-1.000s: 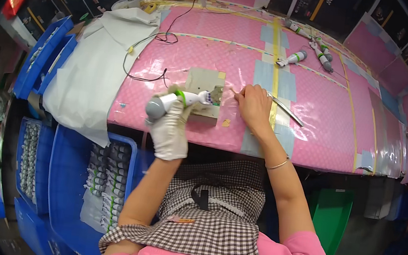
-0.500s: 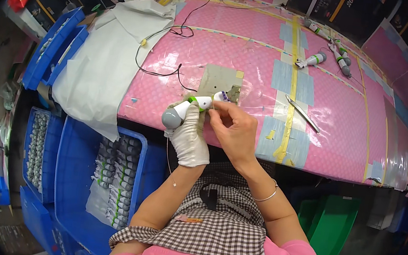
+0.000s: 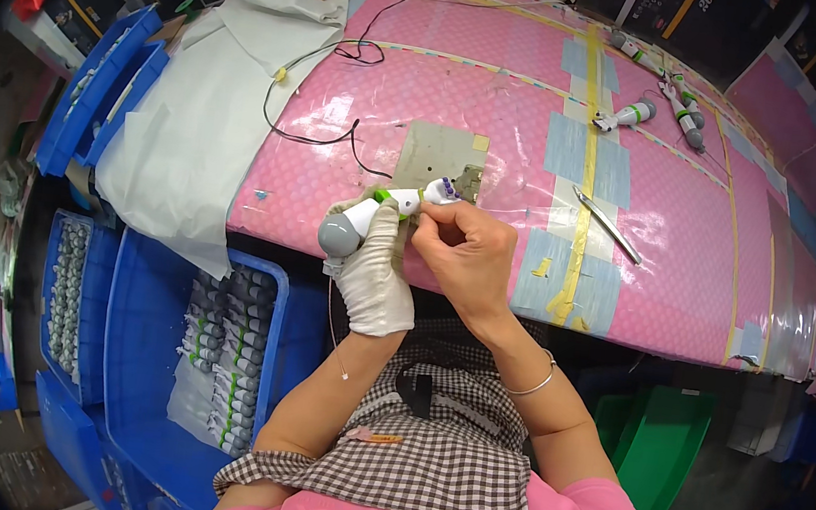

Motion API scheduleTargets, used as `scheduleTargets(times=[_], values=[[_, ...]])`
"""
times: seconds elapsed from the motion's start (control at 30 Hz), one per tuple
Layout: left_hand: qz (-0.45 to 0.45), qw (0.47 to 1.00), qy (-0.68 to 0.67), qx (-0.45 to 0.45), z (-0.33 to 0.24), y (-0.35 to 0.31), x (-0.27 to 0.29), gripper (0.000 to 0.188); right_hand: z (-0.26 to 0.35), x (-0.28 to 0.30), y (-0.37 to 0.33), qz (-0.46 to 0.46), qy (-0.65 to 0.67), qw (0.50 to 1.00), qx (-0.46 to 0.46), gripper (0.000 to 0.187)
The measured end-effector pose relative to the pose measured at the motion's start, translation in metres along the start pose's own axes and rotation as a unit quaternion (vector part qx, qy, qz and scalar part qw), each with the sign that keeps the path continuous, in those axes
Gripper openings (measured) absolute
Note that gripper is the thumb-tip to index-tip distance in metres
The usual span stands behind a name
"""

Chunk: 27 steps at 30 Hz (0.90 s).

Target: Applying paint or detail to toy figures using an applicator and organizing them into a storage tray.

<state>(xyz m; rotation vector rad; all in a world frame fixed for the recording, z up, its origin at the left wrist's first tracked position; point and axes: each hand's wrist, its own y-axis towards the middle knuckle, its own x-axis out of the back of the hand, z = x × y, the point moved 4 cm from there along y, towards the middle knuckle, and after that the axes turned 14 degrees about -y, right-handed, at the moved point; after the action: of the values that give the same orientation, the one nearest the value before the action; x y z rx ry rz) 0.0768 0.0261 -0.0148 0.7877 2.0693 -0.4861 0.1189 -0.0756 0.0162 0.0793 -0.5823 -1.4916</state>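
My left hand [image 3: 378,277], in a white glove, is wrapped round a white toy arm [image 3: 361,217] just past the table's near edge. This toy arm has a rounded grey shoulder end, green bands and a small hand with purple on its fingers, tilted up to the right. A thin pale wire [image 3: 331,322] dangles from its shoulder end. At the toy's wrist, my bare right hand [image 3: 473,257] is closed in a pinch, thumb against forefinger. Whatever sits between those fingertips is too small to make out. A grey plate [image 3: 430,152] lies just beyond the toy on the pink table [image 3: 503,130].
Right of my hands lies a silver pen-like tool [image 3: 608,225]. Several similar toy arms [image 3: 628,115] rest at the far right. A black cable [image 3: 305,140] crosses the table's left, near a white sheet [image 3: 202,121]. Blue bins [image 3: 137,406] hold rows of parts; a green bin [image 3: 673,446] stands right.
The toy arm and my left hand have shifted very slightly left in the view. My right hand keeps its pinch at the toy's wrist, its fingers a little more curled.
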Motion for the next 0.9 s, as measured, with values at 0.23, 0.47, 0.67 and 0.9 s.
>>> scheduleTargets(times=[0.23,0.47,0.67,0.9], values=[[0.01,1.0,0.019,0.008,0.0001,0.0005,-0.0002,0.027,-0.0012,-0.0004,-0.0009,-0.013,-0.012,1.0,0.017,0.004],[0.004,1.0,-0.018,0.001,0.0005,-0.0008,-0.0014,0.024,-0.0013,-0.0002,-0.0011,-0.009,-0.01,1.0,0.016,0.005],[0.002,1.0,0.005,0.015,-0.0005,-0.0001,-0.0007,0.026,-0.0027,-0.0004,-0.0022,0.001,-0.007,1.0,0.01,0.008],[0.003,1.0,-0.015,-0.003,0.0005,-0.0018,-0.0012,0.027,-0.0033,-0.0008,-0.0033,-0.009,0.02,1.0,0.022,0.007]])
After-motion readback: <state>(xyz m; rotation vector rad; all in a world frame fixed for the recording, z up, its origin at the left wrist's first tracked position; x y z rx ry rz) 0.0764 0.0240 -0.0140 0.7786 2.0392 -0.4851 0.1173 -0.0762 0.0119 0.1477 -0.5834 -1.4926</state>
